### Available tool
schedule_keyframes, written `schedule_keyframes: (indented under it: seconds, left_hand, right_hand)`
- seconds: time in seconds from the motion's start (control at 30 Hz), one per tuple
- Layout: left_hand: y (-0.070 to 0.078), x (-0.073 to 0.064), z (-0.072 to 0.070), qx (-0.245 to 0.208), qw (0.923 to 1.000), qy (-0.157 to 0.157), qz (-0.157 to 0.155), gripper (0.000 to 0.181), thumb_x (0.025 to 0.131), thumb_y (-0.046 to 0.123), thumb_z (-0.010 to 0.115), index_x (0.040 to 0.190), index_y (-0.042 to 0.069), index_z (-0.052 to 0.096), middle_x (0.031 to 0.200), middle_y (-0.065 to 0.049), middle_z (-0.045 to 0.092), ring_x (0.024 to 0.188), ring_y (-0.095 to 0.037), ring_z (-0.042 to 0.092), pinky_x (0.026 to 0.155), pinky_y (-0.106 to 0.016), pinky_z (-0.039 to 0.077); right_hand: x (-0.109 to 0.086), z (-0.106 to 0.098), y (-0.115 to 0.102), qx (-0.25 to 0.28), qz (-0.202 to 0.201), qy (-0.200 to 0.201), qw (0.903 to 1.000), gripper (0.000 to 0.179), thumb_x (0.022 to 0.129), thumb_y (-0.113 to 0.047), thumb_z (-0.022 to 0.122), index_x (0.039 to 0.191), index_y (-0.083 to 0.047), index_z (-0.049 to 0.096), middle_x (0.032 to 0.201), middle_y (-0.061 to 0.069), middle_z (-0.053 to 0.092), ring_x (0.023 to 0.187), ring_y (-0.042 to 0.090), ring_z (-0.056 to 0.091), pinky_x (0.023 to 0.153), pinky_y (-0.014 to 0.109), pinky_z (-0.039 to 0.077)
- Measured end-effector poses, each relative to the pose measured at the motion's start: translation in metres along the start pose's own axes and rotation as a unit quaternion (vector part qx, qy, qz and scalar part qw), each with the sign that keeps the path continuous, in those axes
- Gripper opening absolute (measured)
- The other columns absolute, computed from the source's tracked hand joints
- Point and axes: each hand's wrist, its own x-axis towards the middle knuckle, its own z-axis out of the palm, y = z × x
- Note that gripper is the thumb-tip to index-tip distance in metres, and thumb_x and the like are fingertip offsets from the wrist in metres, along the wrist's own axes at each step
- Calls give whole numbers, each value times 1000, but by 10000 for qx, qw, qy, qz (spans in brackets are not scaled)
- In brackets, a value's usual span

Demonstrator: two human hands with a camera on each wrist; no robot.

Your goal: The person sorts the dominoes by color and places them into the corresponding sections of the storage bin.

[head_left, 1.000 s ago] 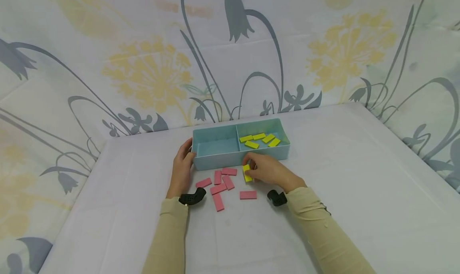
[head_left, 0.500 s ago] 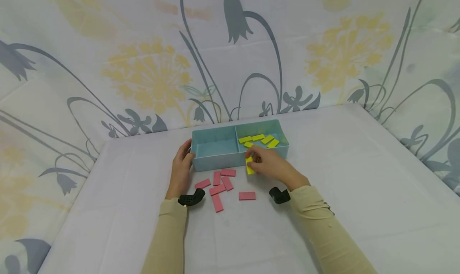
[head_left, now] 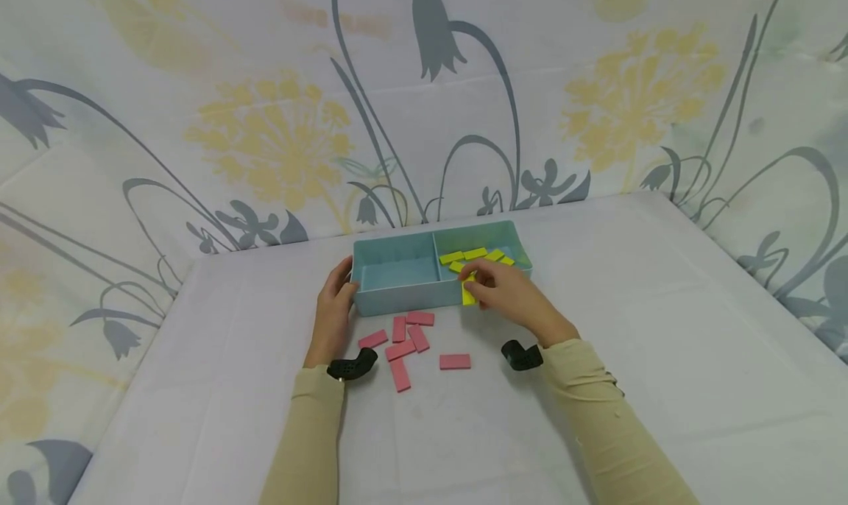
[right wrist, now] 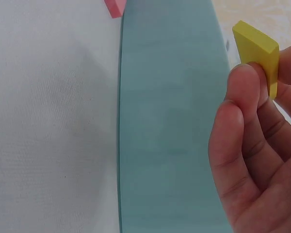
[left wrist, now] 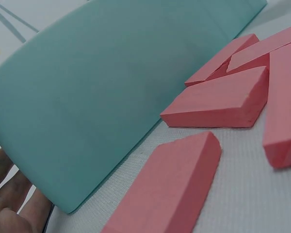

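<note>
A light-blue two-compartment box [head_left: 404, 299] stands on the white cloth. At its left end my left hand [head_left: 330, 313] grips the wall, thumb by the front corner; the left wrist view shows part of the fingers [left wrist: 34, 208] there. Between thumb and fingertips my right hand [head_left: 520, 299] pinches a yellow block [head_left: 468, 293], held up at the front wall of the right compartment. The right wrist view shows this flat block [right wrist: 259, 48] tilted, above the box's rim. Several yellow blocks [head_left: 475, 253] lie inside the right compartment, some partly hidden by the hand.
Several pink blocks [head_left: 400, 350] lie loosely grouped before the box, near the left wrist; one pink block [head_left: 455, 361] lies apart to the right. A flower-patterned cloth [head_left: 397, 122] rises behind the box.
My right hand has lifted the yellow block from the cloth before the box and carried it up and slightly right, to the rim. The left hand has stayed on the box.
</note>
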Motion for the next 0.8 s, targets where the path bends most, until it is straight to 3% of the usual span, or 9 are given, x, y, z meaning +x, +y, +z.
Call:
schedule_keyframes:
  seconds: [0.17,0.5,0.8]
  left_hand:
    - [-9,5,-1,50,9999,109,37,44,92,18,42,135,27,38,137,11,35,127,-12,30,102,-40,26]
    - [-10,5,-1,44,9999,110,67,43,92,18,41,134,29,38,137,11,35,127,-12,30,102,-40,26]
    - [-12,5,-1,96,9998,146,44,44,91,18,41,134,29,38,138,9,34,127,-12,30,102,-41,25]
  right_hand:
    - [-1,-3,-1,33,5,73,10000,19,89,-25,54,105,-16,57,70,3,55,68,27,58,61,33,44]
    - [-2,-7,2,27,22,271,9996,25,89,-28,54,107,-12,56,75,5,58,68,28,58,62,33,44]
    - [-2,-13,8,48,71,633,9980,19,89,-29,54,103,-16,57,76,3,59,66,25,59,61,32,46]
